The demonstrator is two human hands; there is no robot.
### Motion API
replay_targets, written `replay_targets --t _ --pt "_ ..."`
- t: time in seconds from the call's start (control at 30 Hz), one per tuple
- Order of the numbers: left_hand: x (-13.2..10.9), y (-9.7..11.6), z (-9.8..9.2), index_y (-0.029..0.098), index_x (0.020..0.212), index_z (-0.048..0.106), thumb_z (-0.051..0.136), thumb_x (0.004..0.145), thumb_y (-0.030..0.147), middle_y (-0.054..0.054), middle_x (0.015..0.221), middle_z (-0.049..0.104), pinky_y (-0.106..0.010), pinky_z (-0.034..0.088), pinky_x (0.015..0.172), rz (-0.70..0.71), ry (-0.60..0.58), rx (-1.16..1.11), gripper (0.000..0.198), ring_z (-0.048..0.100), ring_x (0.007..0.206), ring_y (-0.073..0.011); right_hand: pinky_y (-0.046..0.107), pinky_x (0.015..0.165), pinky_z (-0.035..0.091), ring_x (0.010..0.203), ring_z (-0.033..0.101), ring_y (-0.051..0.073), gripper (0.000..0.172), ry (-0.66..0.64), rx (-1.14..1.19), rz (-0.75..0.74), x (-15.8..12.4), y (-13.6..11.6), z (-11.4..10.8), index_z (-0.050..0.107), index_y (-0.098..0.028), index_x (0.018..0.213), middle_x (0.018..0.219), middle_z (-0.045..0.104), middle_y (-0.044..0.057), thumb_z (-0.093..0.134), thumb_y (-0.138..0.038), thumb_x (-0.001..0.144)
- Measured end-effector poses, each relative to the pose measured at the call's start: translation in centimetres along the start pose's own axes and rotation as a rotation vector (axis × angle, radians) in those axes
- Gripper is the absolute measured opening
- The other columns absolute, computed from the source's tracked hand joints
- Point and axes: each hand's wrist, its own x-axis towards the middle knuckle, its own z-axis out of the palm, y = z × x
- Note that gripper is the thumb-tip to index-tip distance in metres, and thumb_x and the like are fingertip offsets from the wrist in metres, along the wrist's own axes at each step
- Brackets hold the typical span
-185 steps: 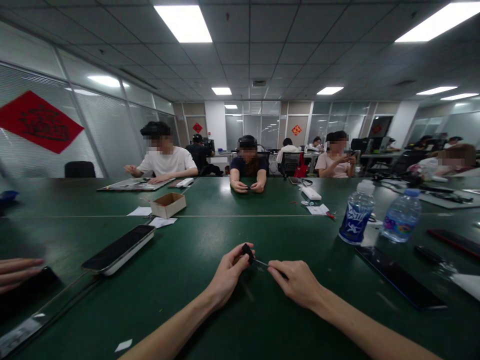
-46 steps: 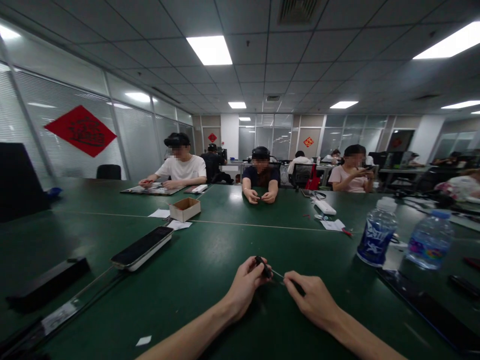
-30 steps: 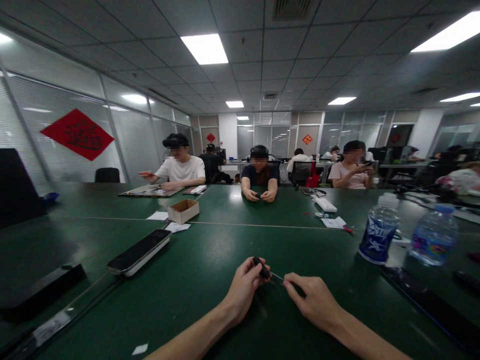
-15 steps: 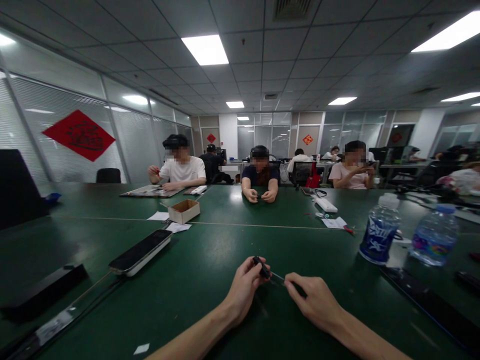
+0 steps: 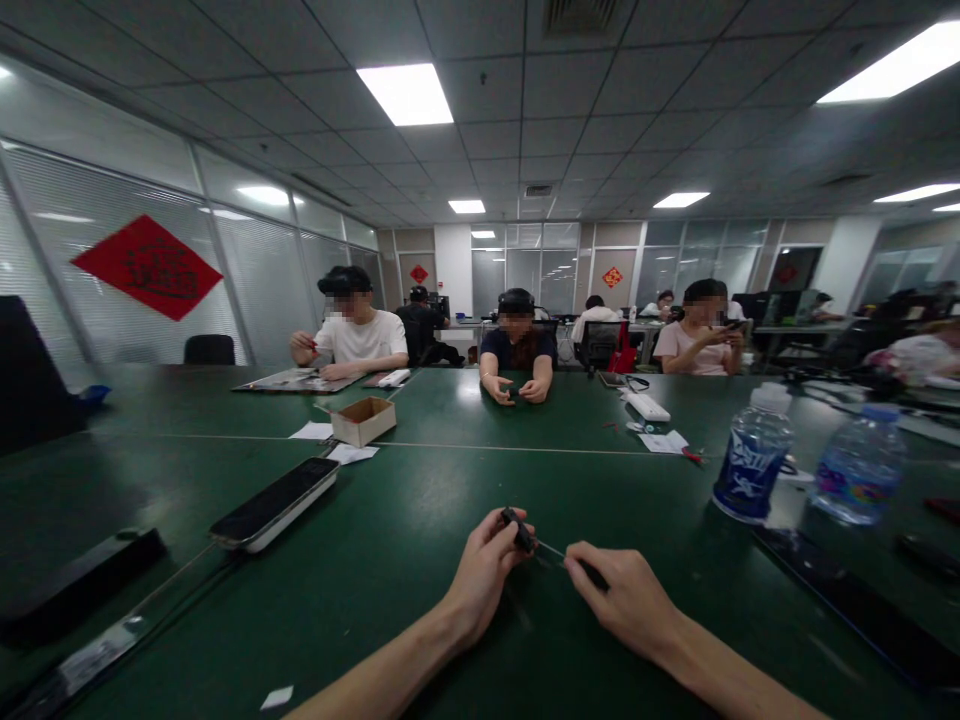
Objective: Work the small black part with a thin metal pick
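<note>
My left hand (image 5: 486, 578) pinches a small black part (image 5: 517, 530) between thumb and fingers, low on the green table. My right hand (image 5: 619, 590) holds a slim black-handled precision screwdriver (image 5: 591, 572) by its handle. Its thin metal shaft reaches left to the black part. The two hands are close together, and the fingers partly hide the black part, so its shape is hard to make out.
A white power strip (image 5: 274, 505) lies left on the green table (image 5: 375, 610). Water bottles (image 5: 752, 467) stand right, near a dark flat device (image 5: 840, 590). Further off are a cardboard box (image 5: 363, 421), paper scraps and seated co-workers.
My hands and the black part stay nearly the same. The whole view has shifted slightly, and the table edge objects sit a little differently in the frame.
</note>
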Motion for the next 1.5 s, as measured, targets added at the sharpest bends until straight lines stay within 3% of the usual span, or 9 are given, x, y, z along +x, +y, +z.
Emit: replay_targets --t 0.67,1.5 --pt "0.09 0.1 0.05 0.02 0.12 0.055 0.061 0.082 0.036 -0.011 0.108 0.059 -0.039 0.039 0.096 -0.011 0.041 0.003 0.042 0.056 0.101 -0.0226 0.022 0.059 0.041 0.059 0.056 0.012 0.025 0.004 -0.093 -0.025 -0.18 -0.13 0.0 0.061 -0.022 0.095 0.071 0.061 0.0 0.038 -0.032 0.095" --pt "-0.29 0.28 0.33 0.02 0.12 0.054 0.057 0.084 0.036 -0.01 0.113 0.059 -0.038 0.036 0.1 0.058 -0.034 0.189 0.039 0.052 0.109 -0.0234 0.023 0.06 0.042 0.061 0.058 0.012 0.027 0.004 -0.065 -0.036 -0.24 0.5 0.24 0.062 -0.022 0.101 0.076 0.064 0.001 0.038 -0.031 0.096"
